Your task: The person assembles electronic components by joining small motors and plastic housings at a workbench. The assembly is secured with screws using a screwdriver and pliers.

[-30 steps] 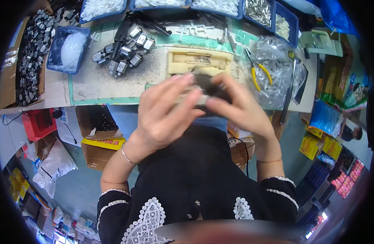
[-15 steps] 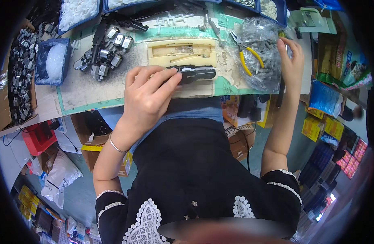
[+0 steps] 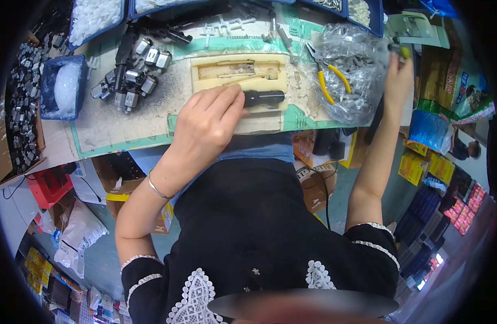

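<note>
At the cream-coloured fixture block (image 3: 240,59), my left hand (image 3: 211,114) is closed on the left end of a long black plastic housing (image 3: 265,98). The housing lies along the near side of the block, and my fingers hide part of it. Out at the right edge of the table, my right hand (image 3: 398,81) is closed at the fingertips round a small dark tool with a yellow-green end (image 3: 404,52). Its exact kind does not show. Pliers with yellow handles (image 3: 335,81) lie on a clear plastic bag of small grey parts (image 3: 362,94), left of my right hand.
Small silver motors (image 3: 132,81) lie in a heap left of the block. A blue tray (image 3: 47,110) with a translucent bag stands farther left, beside a box of dark metal parts (image 3: 24,119). Blue bins of white parts (image 3: 97,19) line the back. A pale green device (image 3: 416,27) stands far right.
My right hand has moved up and right and now closes on the tool with the yellow-green end. My left hand has shifted slightly right over the housing, which it still holds.
</note>
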Motion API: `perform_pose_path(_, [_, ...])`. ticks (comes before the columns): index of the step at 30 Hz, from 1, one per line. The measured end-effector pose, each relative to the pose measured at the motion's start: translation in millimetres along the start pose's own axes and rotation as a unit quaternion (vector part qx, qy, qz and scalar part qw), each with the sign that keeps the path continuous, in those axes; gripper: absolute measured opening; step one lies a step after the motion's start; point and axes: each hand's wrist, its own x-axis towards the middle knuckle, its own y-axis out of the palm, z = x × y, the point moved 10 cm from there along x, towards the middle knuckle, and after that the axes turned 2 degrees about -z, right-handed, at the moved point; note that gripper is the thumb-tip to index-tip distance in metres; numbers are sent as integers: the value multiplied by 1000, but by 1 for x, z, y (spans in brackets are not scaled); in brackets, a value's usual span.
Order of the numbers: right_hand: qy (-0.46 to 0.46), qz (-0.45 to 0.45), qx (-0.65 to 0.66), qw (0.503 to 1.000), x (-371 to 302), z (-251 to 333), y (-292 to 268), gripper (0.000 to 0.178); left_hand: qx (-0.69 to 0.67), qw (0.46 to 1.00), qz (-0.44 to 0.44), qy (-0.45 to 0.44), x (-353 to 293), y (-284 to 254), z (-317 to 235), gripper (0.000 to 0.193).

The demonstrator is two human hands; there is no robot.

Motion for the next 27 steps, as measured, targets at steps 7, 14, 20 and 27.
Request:
perform_pose_path(7, [-232, 88, 354, 902, -113, 152, -58, 17, 127, 990, 12, 57, 2, 9, -20, 15])
perform_pose_path(14, [-58, 282, 339, 896, -137, 158, -26, 25, 99, 994, 28, 41, 8, 8, -18, 6])
perform_pose_path(20, [-138, 317, 300, 889, -144, 173, -16, 25, 139, 988, 9, 71, 2, 9, -22, 12])
perform_pose_path(27, [-253, 277, 320, 870, -157, 189, -7, 28, 203, 974, -11, 101, -1, 15, -29, 10])
